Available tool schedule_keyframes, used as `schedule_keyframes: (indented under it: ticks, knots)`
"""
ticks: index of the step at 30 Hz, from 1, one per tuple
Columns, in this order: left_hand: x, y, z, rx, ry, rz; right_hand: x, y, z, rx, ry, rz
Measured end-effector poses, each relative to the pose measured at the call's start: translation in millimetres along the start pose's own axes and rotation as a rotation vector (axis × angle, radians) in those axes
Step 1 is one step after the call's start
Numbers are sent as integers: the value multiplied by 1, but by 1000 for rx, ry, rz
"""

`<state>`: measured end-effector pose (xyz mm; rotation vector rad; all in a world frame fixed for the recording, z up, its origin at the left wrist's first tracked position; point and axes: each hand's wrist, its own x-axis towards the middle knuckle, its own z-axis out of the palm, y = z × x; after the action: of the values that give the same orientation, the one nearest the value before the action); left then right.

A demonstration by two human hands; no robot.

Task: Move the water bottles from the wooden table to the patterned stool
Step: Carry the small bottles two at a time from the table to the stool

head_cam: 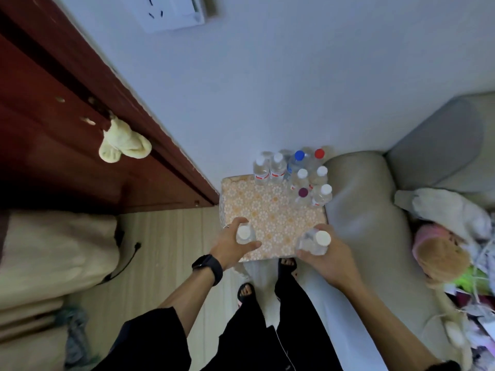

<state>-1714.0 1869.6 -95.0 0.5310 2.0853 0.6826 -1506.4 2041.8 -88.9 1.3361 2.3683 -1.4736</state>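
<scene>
White-capped left bottle (pixel 244 234): clear plastic, left hand (pixel 230 247) fingers curled round it, over the stool's near-left edge.
Clear right bottle (pixel 310 245): white cap, right hand (pixel 330 261) gripping it, over the near-right corner.
Orange-floral patterned stool (pixel 267 210): beside sofa.
Far bottle cluster (pixel 294 175): upright on stool — white, blue, red, purple caps; red-white labels, writing illegible.

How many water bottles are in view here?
10. Eight bottles stand at the far side of the patterned stool; one bottle in the left hand, another in the right hand. More may hide behind.
</scene>
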Motion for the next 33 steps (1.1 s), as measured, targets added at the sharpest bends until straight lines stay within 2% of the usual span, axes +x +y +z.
schedule_keyframes:
  ticks: [4,10,20,27,30,33]
  knots:
    - [40,3,16,-90,20,-49,50,16,8,-30,-86,-5]
    - [90,-22,43,-69,30,-110,106,37,40,-61,-150,5]
    - [131,-52,69,68,-140,-109,149,58,89,-117,-177,94]
    - [131,-52,60,202,-200,-53,147,57,96,-175,-214,64]
    - [125,-49,56,213,-152,-15,143,60,90,-288,-206,81]
    - [119,-51,58,223,-46,48,137,51,81,-441,-147,-23]
